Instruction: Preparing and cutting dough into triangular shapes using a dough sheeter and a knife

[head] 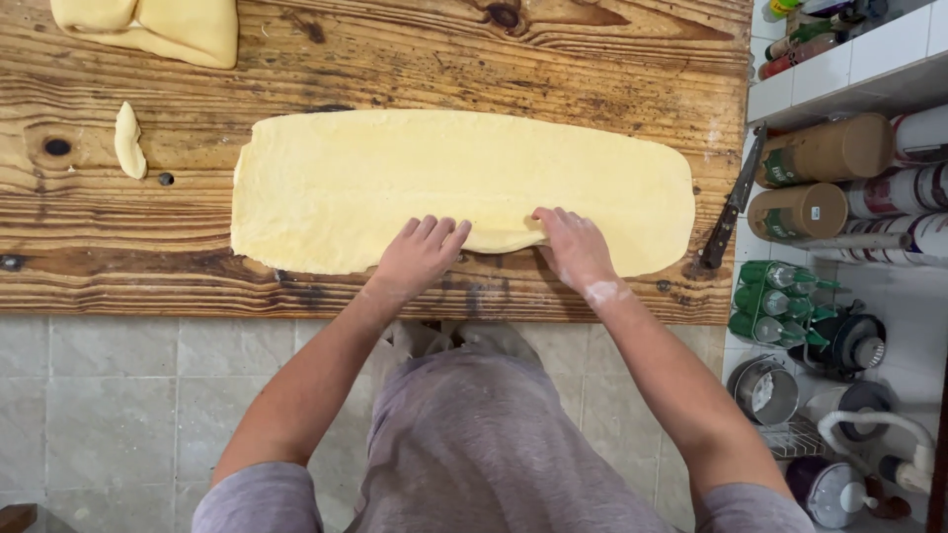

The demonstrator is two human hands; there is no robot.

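Two bare hands work the near long edge of a pale yellow, rolled-out oblong sheet of dough [464, 188], which lies flat across the middle of a rough, dark-grained wooden plank table [612, 69]. Left hand [423, 255]: fingers extended and pressed flat on the dough's near edge, grasping nothing. Right hand [573, 247]: fingers curled over a short stretch of that edge, which looks lifted and turned back on itself, thumb tucked under. Judged step: first fold or roll of the near edge, begun at the centre only; both ends of the edge lie flat. Continuing would call for even pressure spread outward along the edge so the fold does not skew or tear. A dark-handled knife [731, 207] rests at the table's right rim; a small dough offcut [128, 140] and a folded slab of dough [163, 28] sit well apart at far left.
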